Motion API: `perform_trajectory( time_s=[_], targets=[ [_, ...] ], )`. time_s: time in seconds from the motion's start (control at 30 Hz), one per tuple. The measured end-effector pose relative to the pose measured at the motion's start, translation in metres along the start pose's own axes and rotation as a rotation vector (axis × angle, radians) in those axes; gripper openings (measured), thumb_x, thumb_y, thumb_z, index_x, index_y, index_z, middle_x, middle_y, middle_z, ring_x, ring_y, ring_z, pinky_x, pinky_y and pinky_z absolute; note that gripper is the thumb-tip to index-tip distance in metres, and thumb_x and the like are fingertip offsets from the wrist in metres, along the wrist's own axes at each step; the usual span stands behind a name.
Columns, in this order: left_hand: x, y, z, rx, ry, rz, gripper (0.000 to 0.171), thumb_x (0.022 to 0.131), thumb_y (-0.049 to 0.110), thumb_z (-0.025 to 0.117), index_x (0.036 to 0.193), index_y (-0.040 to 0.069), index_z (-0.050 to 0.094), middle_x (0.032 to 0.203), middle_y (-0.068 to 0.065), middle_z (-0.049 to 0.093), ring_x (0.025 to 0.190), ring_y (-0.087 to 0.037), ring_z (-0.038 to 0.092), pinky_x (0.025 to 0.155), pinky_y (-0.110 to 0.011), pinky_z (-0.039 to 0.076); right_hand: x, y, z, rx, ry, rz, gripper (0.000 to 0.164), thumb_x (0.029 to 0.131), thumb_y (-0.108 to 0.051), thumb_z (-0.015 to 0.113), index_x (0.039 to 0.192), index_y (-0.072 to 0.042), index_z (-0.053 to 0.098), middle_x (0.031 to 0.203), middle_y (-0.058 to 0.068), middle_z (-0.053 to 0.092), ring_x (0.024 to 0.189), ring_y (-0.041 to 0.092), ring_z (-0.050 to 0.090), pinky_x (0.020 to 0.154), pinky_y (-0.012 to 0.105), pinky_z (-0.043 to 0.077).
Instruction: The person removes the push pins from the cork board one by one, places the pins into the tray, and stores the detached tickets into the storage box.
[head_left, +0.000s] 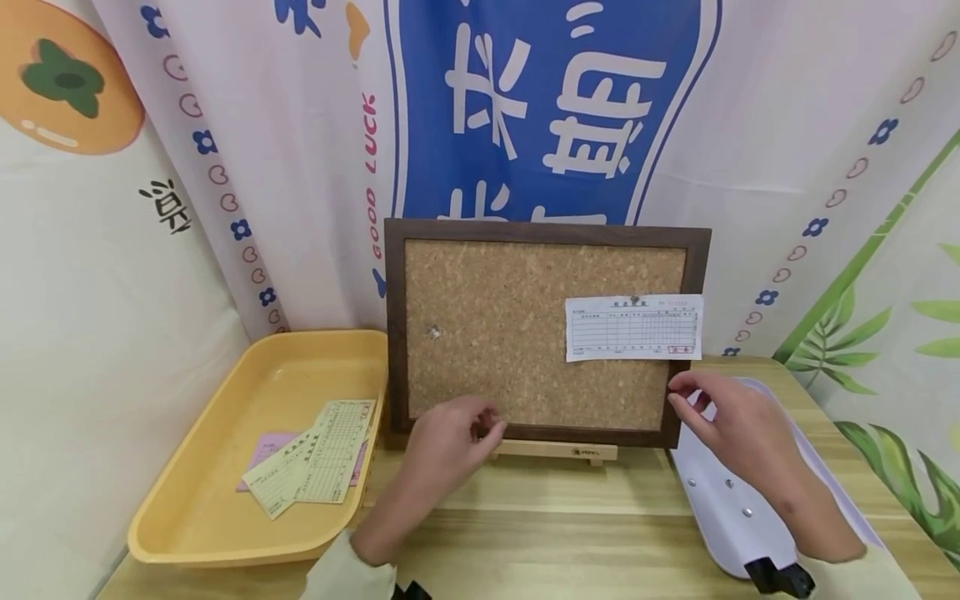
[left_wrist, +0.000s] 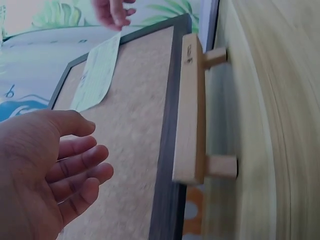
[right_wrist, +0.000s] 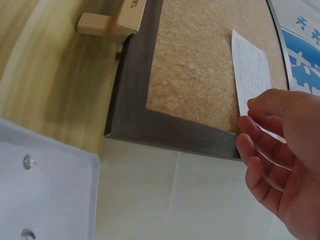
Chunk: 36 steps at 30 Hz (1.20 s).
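Note:
A framed cork board [head_left: 517, 350] leans upright on a wooden stand [head_left: 555, 451]. Pinned near its right side is a white printed form [head_left: 633, 329], with a pushpin [head_left: 634, 300] at its top edge; another clear pushpin [head_left: 434, 332] sits in the cork at the left. My left hand [head_left: 450, 437] hovers before the board's lower edge, fingers loosely bent around nothing. At the board's right edge, my right hand [head_left: 742, 421] has its fingertips just below the form's lower right corner. The right wrist view shows that hand [right_wrist: 290, 145] with relaxed, empty fingers.
On the left stands a yellow tray [head_left: 187, 467] holding yellowish forms [head_left: 330, 454] and a pink slip [head_left: 273, 446]. A pale tray [head_left: 712, 508] with several pushpins lies under my right forearm. Behind the board hangs a printed curtain [head_left: 750, 125].

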<state>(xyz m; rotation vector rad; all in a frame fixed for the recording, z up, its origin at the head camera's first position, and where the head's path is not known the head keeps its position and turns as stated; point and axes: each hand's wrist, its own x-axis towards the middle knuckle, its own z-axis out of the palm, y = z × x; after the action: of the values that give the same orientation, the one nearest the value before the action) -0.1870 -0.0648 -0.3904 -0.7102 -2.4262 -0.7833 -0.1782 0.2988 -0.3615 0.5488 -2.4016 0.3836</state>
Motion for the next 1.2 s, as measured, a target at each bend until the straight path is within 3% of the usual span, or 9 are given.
perform_trajectory(
  time_s=[0.23, 0.4, 0.53, 0.77, 1.2],
  targets=[
    [0.015, 0.011, 0.020, 0.009, 0.026, 0.022, 0.010, 0.089, 0.015, 0.079, 0.097, 0.009, 0.077, 0.087, -0.001, 0.072, 0.067, -0.013, 0.068, 0.055, -0.023, 0.050, 0.014, -0.004, 0.003, 0.001, 0.004, 0.029, 0.016, 0.088, -0.007, 0.078, 0.101, -0.013, 0.071, 0.086, -0.001, 0.068, 0.071, 0.015, 0.060, 0.054, 0.032, 0.044],
    [0.026, 0.015, 0.029, -0.006, 0.041, 0.019, 0.015, 0.091, 0.017, 0.078, 0.103, 0.009, 0.076, 0.092, -0.001, 0.072, 0.060, -0.007, 0.059, 0.050, -0.019, 0.044, 0.025, -0.006, 0.004, 0.025, -0.013, 0.070, 0.014, 0.090, -0.006, 0.077, 0.103, -0.009, 0.071, 0.088, 0.003, 0.066, 0.075, 0.018, 0.059, 0.059, 0.035, 0.046],
    [0.033, 0.016, 0.034, -0.033, 0.039, -0.007, 0.027, 0.093, 0.024, 0.078, 0.115, 0.008, 0.074, 0.101, -0.002, 0.072, 0.063, -0.008, 0.057, 0.052, -0.021, 0.045, 0.034, -0.007, 0.006, 0.039, 0.009, 0.067, 0.014, 0.092, -0.005, 0.075, 0.106, -0.007, 0.071, 0.088, 0.004, 0.067, 0.075, 0.019, 0.059, 0.059, 0.036, 0.046],
    [0.044, 0.020, 0.041, -0.138, 0.039, -0.046, 0.034, 0.094, 0.023, 0.078, 0.124, 0.007, 0.070, 0.105, -0.004, 0.071, 0.074, -0.015, 0.064, 0.060, -0.026, 0.049, 0.048, -0.008, 0.009, 0.037, 0.056, 0.061, 0.015, 0.093, -0.006, 0.073, 0.108, -0.005, 0.073, 0.085, 0.007, 0.067, 0.070, 0.019, 0.057, 0.059, 0.037, 0.044],
    [0.067, 0.032, 0.049, -0.314, 0.006, -0.135, 0.039, 0.091, 0.015, 0.080, 0.128, 0.005, 0.068, 0.101, -0.002, 0.074, 0.075, -0.009, 0.067, 0.067, -0.020, 0.053, 0.070, -0.011, 0.007, 0.063, 0.063, 0.100, 0.018, 0.097, -0.008, 0.070, 0.114, -0.002, 0.071, 0.095, 0.013, 0.069, 0.076, 0.024, 0.060, 0.064, 0.041, 0.049]
  ],
)
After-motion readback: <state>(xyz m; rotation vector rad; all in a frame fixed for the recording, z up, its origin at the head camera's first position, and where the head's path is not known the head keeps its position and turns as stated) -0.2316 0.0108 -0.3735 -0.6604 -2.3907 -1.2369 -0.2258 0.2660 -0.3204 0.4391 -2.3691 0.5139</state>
